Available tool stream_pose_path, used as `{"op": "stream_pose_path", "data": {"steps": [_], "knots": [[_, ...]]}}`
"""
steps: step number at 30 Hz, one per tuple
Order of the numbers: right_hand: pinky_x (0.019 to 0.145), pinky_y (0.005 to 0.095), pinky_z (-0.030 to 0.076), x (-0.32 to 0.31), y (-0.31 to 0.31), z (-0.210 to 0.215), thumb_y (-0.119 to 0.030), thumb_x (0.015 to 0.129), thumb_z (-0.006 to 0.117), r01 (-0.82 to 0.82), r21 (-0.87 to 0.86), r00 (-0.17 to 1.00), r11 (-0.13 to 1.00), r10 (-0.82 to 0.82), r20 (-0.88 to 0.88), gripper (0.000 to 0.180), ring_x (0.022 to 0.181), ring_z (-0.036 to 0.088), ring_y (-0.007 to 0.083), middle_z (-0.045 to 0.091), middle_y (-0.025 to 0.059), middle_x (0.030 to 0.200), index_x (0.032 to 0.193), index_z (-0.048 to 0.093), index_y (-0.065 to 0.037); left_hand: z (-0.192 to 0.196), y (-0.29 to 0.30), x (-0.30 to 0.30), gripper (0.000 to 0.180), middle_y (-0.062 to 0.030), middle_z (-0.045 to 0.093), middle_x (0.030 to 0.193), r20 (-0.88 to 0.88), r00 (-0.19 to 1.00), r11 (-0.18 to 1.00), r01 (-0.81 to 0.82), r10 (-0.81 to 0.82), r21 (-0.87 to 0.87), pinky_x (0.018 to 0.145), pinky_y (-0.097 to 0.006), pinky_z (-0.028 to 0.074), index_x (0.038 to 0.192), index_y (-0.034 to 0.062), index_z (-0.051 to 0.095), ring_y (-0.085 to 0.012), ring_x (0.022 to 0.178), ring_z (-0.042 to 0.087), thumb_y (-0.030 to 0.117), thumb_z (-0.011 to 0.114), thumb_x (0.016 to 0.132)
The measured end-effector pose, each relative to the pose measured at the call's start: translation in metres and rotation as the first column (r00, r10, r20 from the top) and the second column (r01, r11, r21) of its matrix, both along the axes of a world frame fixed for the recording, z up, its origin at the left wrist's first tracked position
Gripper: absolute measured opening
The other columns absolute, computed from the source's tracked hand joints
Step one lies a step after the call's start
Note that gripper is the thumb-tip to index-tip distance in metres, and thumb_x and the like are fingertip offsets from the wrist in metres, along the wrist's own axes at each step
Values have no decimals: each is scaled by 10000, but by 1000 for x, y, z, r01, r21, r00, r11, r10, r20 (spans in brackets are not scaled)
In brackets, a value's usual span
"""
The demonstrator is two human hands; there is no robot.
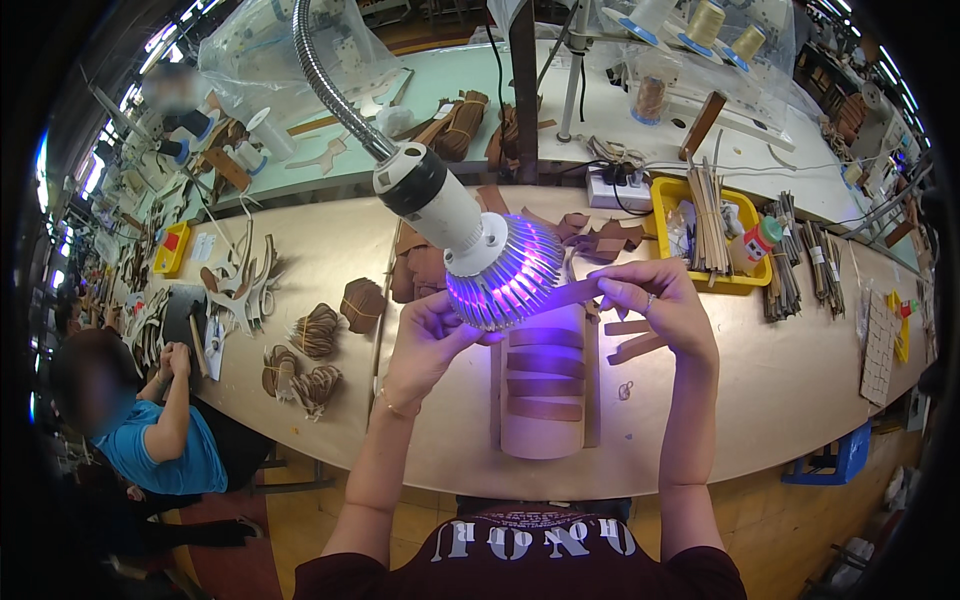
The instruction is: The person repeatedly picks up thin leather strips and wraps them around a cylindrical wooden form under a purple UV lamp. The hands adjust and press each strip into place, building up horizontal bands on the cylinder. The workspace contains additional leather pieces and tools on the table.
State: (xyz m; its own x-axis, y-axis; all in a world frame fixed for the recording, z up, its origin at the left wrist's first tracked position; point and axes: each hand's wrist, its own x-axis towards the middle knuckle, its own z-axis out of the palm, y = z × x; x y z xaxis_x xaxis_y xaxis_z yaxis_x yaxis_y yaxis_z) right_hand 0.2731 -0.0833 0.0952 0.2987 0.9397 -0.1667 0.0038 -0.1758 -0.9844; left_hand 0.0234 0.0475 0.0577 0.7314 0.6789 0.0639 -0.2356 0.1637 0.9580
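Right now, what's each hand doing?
Left hand: partly hidden by the lamp; its grip can't be told.
Right hand: closed, holding a brown strip.

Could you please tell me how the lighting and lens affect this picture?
Head view: the lamp glows violet, tinting the nearby strips, and hides some fingertips of the left hand; head view: the workbench edge curves, the corners go black, and a co-worker's head is blurred.

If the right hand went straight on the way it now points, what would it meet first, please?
Past the brown strip it pinches, the right hand would probably meet the finned lamp head; depth is unclear, so it might pass underneath toward the left hand.
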Motion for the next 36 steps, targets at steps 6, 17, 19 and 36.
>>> {"op": "stream_pose_path", "data": {"steps": [6,17,19,36], "knots": [[570,210,482,-10,5,16,-168,861,682,-79,-38,997,996,79,-11,246,682,600,73,699,55,808,1058,700,-23,4,9,-12,168,-105,694,879,-19,997,997,-70,70,15,765,-285,576,1014,-45,634,-173,804,685,-29,637,846],[562,213,470,-10,24,3,-166,855,688,-152,116,987,982,146,62,240,663,589,62,691,46,782,1025,706,1,-3,23,-17,183,-82,688,894,-30,994,995,-102,103,16,750,-271,561,1040,-41,630,-151,793,670,-20,628,859],[609,222,475,2,25,-12,-149,871,669,-58,111,990,992,43,132,230,673,595,75,687,45,787,1036,698,8,-18,32,3,223,-84,667,971,-138,981,981,-117,139,155,796,-313,553,1114,-21,596,-158,886,656,81,564,917],[894,401,473,57,-2,-111,-169,784,698,-30,-250,564,968,223,795,373,1061,545,297,528,139,1150,1141,603,-126,-115,102,152,259,-104,669,919,-424,905,974,76,23,214,543,-182,484,1088,-20,571,-131,709,675,110,649,878]]}}
